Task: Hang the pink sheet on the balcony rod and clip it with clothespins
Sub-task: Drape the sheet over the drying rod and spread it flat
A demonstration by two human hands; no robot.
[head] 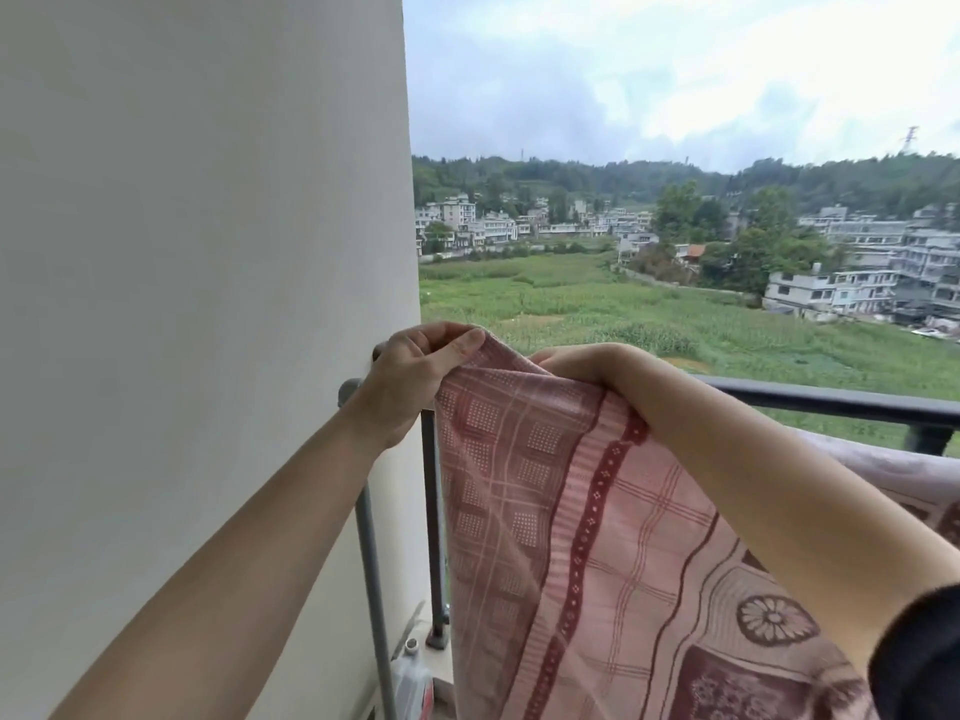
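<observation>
Nearest: black sleeve (919,657) at bottom right, both forearms reaching fwd. The pink sheet (597,537) hangs in front of the person, held up by its top edge just this side of the dark rail (831,402). Further right, more of it lies draped below the rail, over what I can't make out.

Left hand (415,371) is by the white wall (208,304): fingers (457,337) narrow, thumb & fingertips pinching the sheet's top corner. Right hand (576,362) is just beside it on the same edge. Its fingers are behind the cloth, so can't tell how they close, tho the edge runs up into that hand.

A grey pipe (370,537) runs down the wall below the left hand, w/ a plastic bottle (413,683) on the floor at its foot. Beyond: green field (623,314), houses, hills.

Step in hand, as I read it: getting this corner end over the rail. Hanging looks part-done, clipping not begun, no clothespins in view.

To do it well:
- Pinch the very corner, hands apart enough to hold the edge taut.
- Lift the edge clear above the rail before laying it over, so nothing snags.
- Lay the hem straight w/ the rail, approx. even drop both sides so wt doesn't drag it off.
- Don't release until it sits; open drop beyond, so a slip = sheet gone.
- Smooth twd the wall, pin the corner first.
</observation>
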